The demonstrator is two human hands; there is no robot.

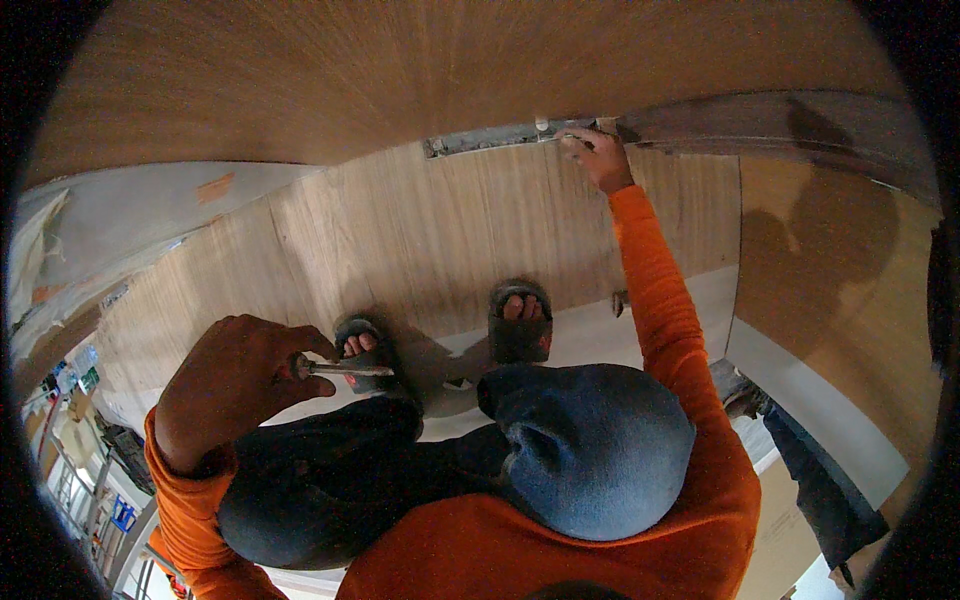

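Close to my left knee, my left hand (245, 375) is closed around a metal tool with a rounded end and a short, thin shaft (350, 369) that points right. Its exact kind does not show. My right hand (597, 158) reaches far ahead, fingers bent together at the right part of a long, narrow grey recess (485, 139). This recess runs along the foot of a large brown wooden panel (400, 70). Whatever the right fingers hold is too small to make out. A small pale round piece (542, 125) sits in the recess just left of them.
Wood-patterned flooring (420, 230) lies before my sandalled feet (520, 320). A brown board (830, 250) stands at the right. Pale sheeting (150, 210) covers the left side. Dark cloth (825, 480) hangs at the lower right, and assorted clutter fills the lower left.
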